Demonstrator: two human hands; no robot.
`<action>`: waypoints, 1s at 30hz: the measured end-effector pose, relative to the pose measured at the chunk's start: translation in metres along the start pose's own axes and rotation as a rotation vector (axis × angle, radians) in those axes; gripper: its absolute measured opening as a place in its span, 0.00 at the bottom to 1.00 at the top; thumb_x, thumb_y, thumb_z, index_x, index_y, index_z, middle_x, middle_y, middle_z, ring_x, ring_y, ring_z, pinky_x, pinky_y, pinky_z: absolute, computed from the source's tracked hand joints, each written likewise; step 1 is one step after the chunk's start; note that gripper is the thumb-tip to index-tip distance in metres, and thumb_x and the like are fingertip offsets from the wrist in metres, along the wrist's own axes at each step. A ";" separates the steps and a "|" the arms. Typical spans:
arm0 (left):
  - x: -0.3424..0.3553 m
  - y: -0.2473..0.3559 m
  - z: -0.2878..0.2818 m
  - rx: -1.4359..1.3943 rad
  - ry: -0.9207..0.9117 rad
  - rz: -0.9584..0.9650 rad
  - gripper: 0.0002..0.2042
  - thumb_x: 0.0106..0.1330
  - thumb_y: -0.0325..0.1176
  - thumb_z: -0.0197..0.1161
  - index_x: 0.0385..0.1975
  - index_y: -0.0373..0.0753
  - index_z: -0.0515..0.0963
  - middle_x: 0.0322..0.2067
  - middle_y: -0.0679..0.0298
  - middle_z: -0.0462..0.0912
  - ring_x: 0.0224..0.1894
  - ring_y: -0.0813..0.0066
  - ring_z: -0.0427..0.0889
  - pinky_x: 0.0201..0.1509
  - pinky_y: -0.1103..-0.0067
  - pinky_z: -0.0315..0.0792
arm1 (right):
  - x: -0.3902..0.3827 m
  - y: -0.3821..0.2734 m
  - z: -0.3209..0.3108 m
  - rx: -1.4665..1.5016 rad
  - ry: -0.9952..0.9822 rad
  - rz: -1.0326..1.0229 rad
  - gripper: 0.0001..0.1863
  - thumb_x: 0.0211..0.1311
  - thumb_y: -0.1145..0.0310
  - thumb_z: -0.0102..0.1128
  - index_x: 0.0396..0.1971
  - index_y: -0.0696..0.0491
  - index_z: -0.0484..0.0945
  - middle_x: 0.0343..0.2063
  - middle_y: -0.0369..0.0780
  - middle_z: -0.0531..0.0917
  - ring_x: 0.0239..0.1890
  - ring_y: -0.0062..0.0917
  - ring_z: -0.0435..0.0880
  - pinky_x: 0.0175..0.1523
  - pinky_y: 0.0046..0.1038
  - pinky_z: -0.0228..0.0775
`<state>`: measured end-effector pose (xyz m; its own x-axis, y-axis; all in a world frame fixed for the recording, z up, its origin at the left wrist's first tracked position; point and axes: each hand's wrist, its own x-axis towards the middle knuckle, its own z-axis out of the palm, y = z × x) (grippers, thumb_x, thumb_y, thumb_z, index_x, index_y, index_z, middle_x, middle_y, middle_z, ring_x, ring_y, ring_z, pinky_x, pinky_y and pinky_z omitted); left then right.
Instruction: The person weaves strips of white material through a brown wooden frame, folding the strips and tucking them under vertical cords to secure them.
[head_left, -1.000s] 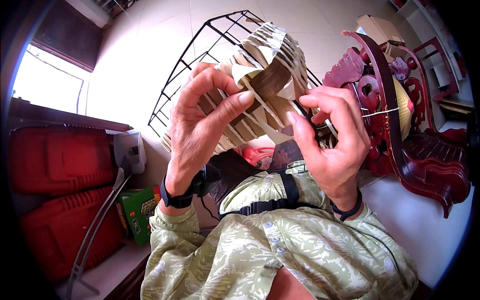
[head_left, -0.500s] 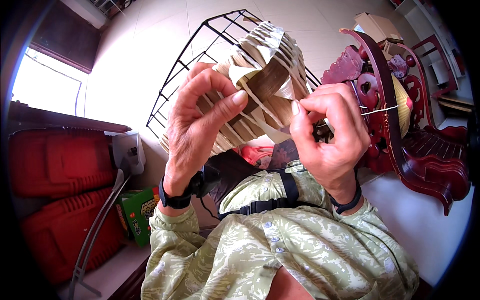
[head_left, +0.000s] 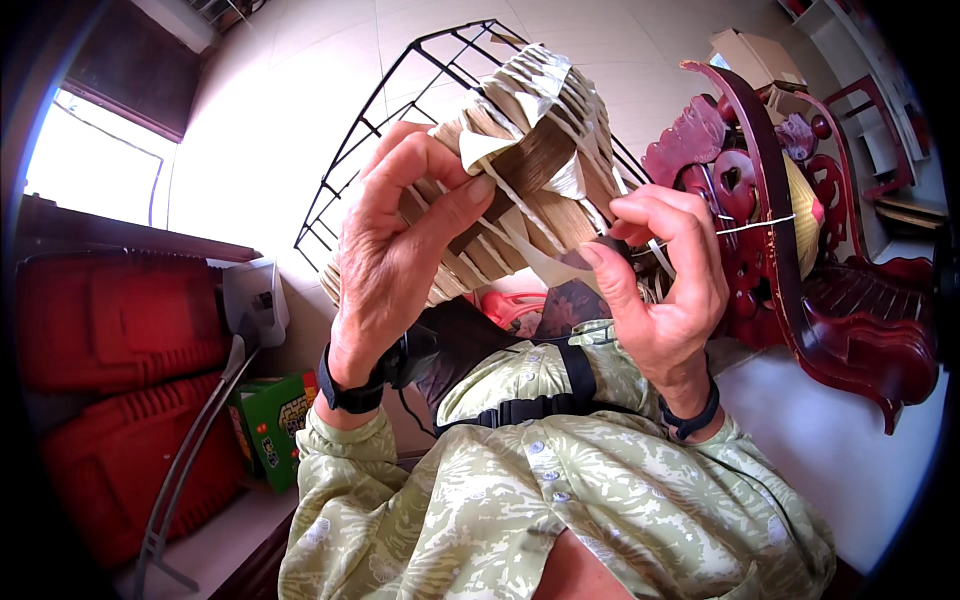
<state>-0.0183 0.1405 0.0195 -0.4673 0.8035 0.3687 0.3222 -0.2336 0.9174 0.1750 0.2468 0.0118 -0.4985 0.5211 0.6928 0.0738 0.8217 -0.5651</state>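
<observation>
A black wire frame (head_left: 366, 128) is partly woven over with beige paper-like cord and flat strips, forming a basket-like piece (head_left: 545, 95). My left hand (head_left: 400, 215) is closed at its left side, thumb and forefinger pinching a pale cord (head_left: 508, 192) where it crosses a wide brown strip (head_left: 535, 160). At the right side hovers my right hand (head_left: 672, 265), its thumb and forefinger apart with nothing visible between them. Its fingertips are beside the weave's right edge; whether they touch it I cannot tell. A loose pale strip end (head_left: 552, 266) hangs below, close to my right thumb.
A carved dark-red wooden chair (head_left: 780, 200) stands at the right, with a thin white cord (head_left: 757, 225) stretched to it. Cardboard boxes (head_left: 755, 58) are behind it. Red cases (head_left: 120, 330) and a green box (head_left: 272, 430) lie at the left.
My right thumb and forefinger have parted from the cord they pinched, the thumb dropping lower. My left hand keeps its pinch in nearly the same place.
</observation>
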 end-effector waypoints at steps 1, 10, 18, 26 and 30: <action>0.000 0.002 0.000 0.009 -0.001 0.004 0.06 0.64 0.25 0.68 0.31 0.36 0.76 0.34 0.70 0.70 0.32 0.83 0.70 0.36 0.84 0.66 | -0.004 0.002 -0.002 0.003 -0.005 0.028 0.18 0.53 0.73 0.76 0.42 0.59 0.80 0.38 0.43 0.81 0.32 0.29 0.81 0.35 0.26 0.76; 0.002 -0.012 0.006 0.001 0.037 0.122 0.06 0.62 0.27 0.72 0.31 0.36 0.80 0.34 0.67 0.73 0.33 0.81 0.74 0.36 0.82 0.69 | 0.023 -0.003 -0.001 -0.076 0.083 -0.104 0.13 0.54 0.71 0.76 0.39 0.56 0.85 0.37 0.42 0.82 0.37 0.31 0.84 0.39 0.28 0.77; 0.001 -0.010 0.002 0.117 0.048 0.164 0.06 0.59 0.29 0.73 0.31 0.38 0.81 0.32 0.65 0.76 0.32 0.71 0.75 0.37 0.73 0.69 | 0.059 -0.012 0.020 -0.098 -0.038 -0.250 0.12 0.57 0.77 0.72 0.43 0.56 0.86 0.39 0.38 0.81 0.35 0.22 0.78 0.37 0.22 0.71; -0.001 -0.017 0.002 0.143 0.113 0.189 0.06 0.60 0.29 0.72 0.30 0.38 0.81 0.32 0.65 0.76 0.29 0.73 0.73 0.38 0.75 0.67 | 0.027 -0.023 0.000 -0.212 -0.137 -0.247 0.14 0.45 0.70 0.81 0.30 0.56 0.84 0.31 0.37 0.80 0.30 0.28 0.78 0.33 0.28 0.71; 0.001 -0.010 0.007 0.021 0.071 0.059 0.05 0.62 0.24 0.70 0.31 0.35 0.79 0.33 0.68 0.73 0.34 0.79 0.74 0.40 0.81 0.68 | 0.000 -0.025 -0.004 -0.320 -0.096 -0.119 0.17 0.45 0.62 0.81 0.31 0.52 0.82 0.29 0.37 0.79 0.30 0.31 0.79 0.35 0.32 0.72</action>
<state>-0.0163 0.1468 0.0099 -0.5039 0.7476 0.4327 0.3676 -0.2677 0.8906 0.1763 0.2275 0.0274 -0.5979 0.4059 0.6912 0.2694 0.9139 -0.3037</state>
